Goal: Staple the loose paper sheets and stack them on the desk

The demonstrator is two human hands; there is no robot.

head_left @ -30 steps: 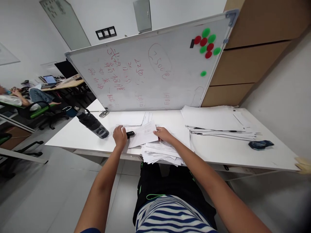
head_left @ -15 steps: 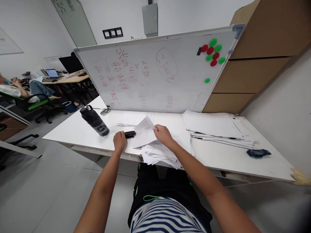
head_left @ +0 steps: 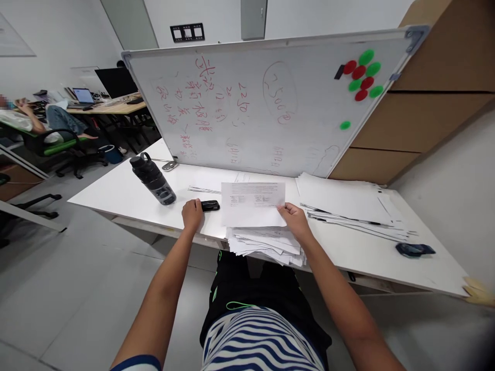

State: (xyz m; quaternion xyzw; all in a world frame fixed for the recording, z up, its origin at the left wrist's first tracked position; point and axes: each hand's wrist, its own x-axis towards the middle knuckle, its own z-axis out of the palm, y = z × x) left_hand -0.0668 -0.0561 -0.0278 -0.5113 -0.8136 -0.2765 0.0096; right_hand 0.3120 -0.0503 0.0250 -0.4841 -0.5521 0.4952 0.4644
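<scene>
My right hand [head_left: 296, 220] pinches the right edge of a printed paper sheet [head_left: 253, 206], which is held flat above a messy stack of papers [head_left: 263, 245] at the desk's front edge. Left of the sheet, my left hand [head_left: 192, 214] is wrapped around the back end of a black stapler [head_left: 211, 205] resting on the desk. The stapler's front end points toward the sheet, with a small gap between them. Part of the stapler is hidden under my fingers.
A dark water bottle [head_left: 152, 179] and a computer mouse [head_left: 169, 165] are on the left of the white desk [head_left: 116, 206]. A whiteboard [head_left: 247, 113] leans behind. More paper piles [head_left: 348, 203] and a dark object [head_left: 415, 250] lie to the right. A person [head_left: 42, 123] sits far left.
My right hand has moved right with the sheet, which went from slanted beside the stapler to level over the stack. My left hand stays on the stapler. The view has shifted slightly.
</scene>
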